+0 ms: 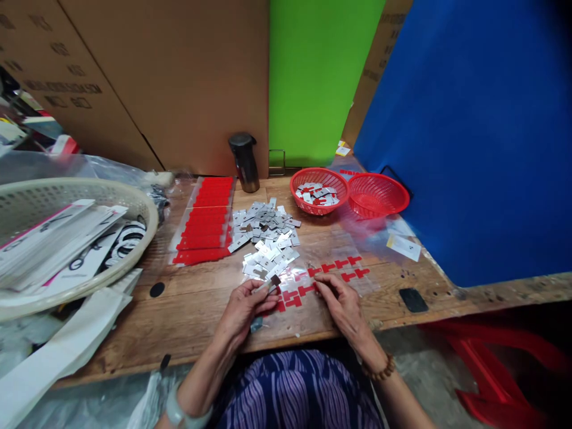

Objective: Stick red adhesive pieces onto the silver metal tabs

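In my left hand is a small flat metal plate, pinched between thumb and fingers, its end dark. My right hand has its fingertips closed at the edge of a red T-shaped sticker; how firmly they grip it is hard to see. Under both hands lies a clear plastic sheet carrying several red stickers in rows. Just beyond my left hand, a loose heap of silvery metal plates spreads over the wooden table.
Behind the heap stand a dark flask and a red basket of plates with red parts; another red basket is beside it. Stacked red sticker sheets lie left. A large pale basket holds cards. A blue panel borders the right.
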Demonstrator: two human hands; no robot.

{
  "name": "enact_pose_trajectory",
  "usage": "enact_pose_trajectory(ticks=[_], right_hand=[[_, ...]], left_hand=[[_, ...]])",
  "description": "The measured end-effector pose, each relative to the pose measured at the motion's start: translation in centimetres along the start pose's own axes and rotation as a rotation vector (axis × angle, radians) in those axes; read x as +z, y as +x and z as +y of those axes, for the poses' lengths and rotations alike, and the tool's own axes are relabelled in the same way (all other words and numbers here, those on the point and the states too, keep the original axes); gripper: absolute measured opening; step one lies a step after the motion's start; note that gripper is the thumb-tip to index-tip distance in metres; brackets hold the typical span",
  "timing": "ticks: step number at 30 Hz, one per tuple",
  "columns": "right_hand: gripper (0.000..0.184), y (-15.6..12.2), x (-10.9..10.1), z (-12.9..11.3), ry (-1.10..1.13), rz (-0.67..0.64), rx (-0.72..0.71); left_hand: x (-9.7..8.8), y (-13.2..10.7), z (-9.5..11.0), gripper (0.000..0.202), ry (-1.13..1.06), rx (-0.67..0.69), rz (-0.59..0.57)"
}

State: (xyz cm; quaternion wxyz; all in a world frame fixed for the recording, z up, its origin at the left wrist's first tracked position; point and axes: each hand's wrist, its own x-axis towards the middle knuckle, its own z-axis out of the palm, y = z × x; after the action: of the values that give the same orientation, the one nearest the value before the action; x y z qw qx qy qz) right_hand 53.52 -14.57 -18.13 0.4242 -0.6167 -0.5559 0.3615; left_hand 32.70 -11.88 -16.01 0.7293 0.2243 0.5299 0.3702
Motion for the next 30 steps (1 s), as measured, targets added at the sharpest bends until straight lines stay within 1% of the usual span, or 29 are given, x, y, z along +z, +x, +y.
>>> enact_pose_trajectory(ticks=[3, 6, 10, 15, 19, 23, 26, 30], right_hand=[[0.012, -0.4, -0.2, -0.1, -0.081, -0.059, -0.041], [0.013, -0.8, 0.2, -0.7, -0.17, -0.11, -0.084], [0.014, -0.9, 0.7, -1.1, -0.235, -0.142, -0.123], [0.012, -1.3, 1.3, -1.1, -0.295, -0.18, -0.147], [0.011, -1.8, 2.1, -1.0, -0.362, -0.166, -0.173], [0.011, -1.6, 2.8, -1.1, -0.386, -0.162, -0.183], [0.009, -1.2, 3.0, -1.0, -0.412, -0.165, -0.172], [0.01, -1.2, 3.0, -0.9, -0.436, -0.167, -0.2]], left_hand=[[-0.2, 0.7, -0.7, 0.021, 0.023, 0.066, 0.057], [-0.1, 1.0, -1.4, 0.027, 0.04, 0.136, 0.095], [0.2, 1.1, -2.0, 0.028, 0.092, 0.191, 0.097], [0.8, 1.3, -2.4, 0.025, 0.137, 0.183, 0.091], [1.2, 1.5, -2.6, 0.02, 0.153, 0.168, 0.093], [1.2, 1.5, -2.5, 0.018, 0.154, 0.162, 0.082], [1.2, 1.5, -2.4, 0.019, 0.149, 0.161, 0.079], [1.2, 1.4, -2.4, 0.022, 0.147, 0.154, 0.078]])
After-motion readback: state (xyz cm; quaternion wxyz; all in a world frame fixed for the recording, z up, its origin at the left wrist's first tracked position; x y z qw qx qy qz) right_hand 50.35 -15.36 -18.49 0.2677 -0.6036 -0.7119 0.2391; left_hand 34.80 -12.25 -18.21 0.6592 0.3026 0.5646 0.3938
